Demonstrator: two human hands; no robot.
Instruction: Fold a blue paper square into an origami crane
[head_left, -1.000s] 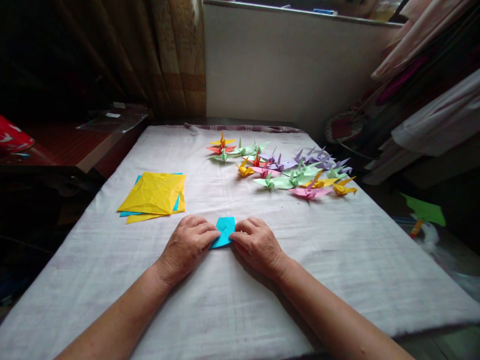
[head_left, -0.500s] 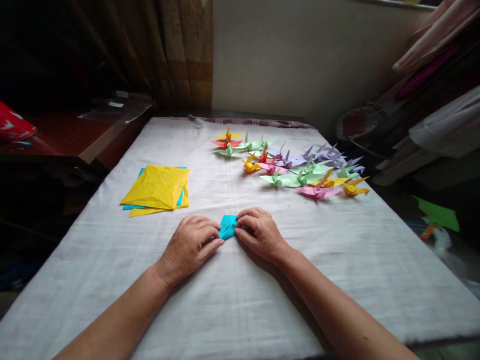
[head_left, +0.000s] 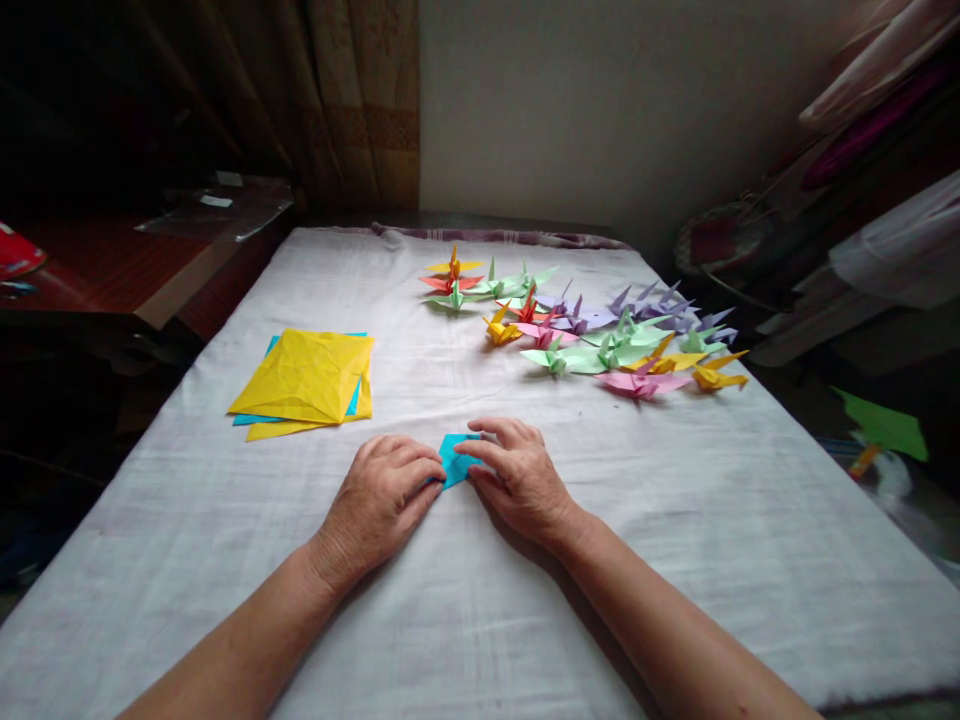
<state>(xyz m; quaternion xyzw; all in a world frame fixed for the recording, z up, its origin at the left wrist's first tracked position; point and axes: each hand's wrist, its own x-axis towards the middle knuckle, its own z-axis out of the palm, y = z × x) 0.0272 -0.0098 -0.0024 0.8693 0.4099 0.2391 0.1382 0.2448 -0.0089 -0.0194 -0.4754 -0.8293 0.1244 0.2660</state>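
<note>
A small folded piece of blue origami paper [head_left: 453, 462] lies on the white cloth between my hands. My left hand [head_left: 390, 480] has its fingers and thumb closed on the paper's left edge. On the other side, my right hand [head_left: 520, 474] has its thumb at the right edge and its index finger laid across the top of the fold. Its other fingers are bent, and the part of the paper under them is hidden. To the left rests a stack of yellow and blue paper sheets [head_left: 304, 375], apart from both hands.
Several folded paper cranes [head_left: 611, 345] in purple, green, pink, yellow and red stand at the back right of the cloth-covered table [head_left: 420, 620]. A brown side table [head_left: 97, 265] with a clear plastic bag [head_left: 225, 208] adjoins at left. Clothes [head_left: 900, 250] hang at right.
My right index finger has stretched out over the blue paper, where it was curled at the right edge before. My left hand has kept its grip. The view has shifted slightly.
</note>
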